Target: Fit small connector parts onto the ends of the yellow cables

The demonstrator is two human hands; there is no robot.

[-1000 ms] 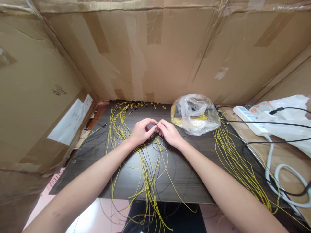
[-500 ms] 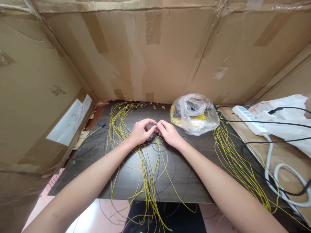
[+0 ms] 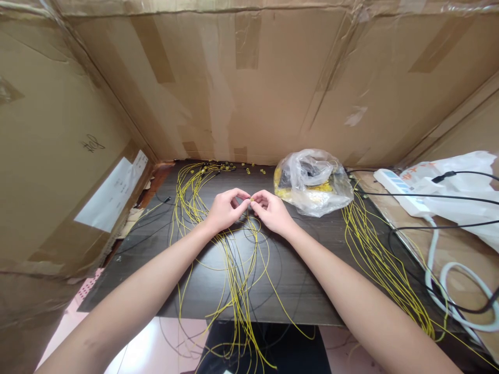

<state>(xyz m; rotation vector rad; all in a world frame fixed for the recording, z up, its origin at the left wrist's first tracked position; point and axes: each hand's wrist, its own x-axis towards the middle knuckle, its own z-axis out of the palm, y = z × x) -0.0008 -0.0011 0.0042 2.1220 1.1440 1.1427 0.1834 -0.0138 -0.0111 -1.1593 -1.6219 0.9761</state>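
Over the middle of the dark table, my left hand and my right hand meet at their fingertips. A tiny yellow piece shows in the pinch of my right hand, at the tips of my left fingers. My left hand pinches a thin wire, mostly hidden by the fingers; it seems to run down from the pinch. Beneath my hands a bundle of thin yellow wires spreads forward and hangs over the table's near edge.
Yellow wires with dark ends lie at the back left, beside several small yellow pieces. A clear plastic bag with yellow contents sits right of my hands. Further right are more yellow wires, a white power strip and cables. Cardboard walls surround the table.
Both hands stay together in nearly the same place, the right fingers slightly shifted. A yellow piece now shows between the fingertips, where a dark bit was visible before.
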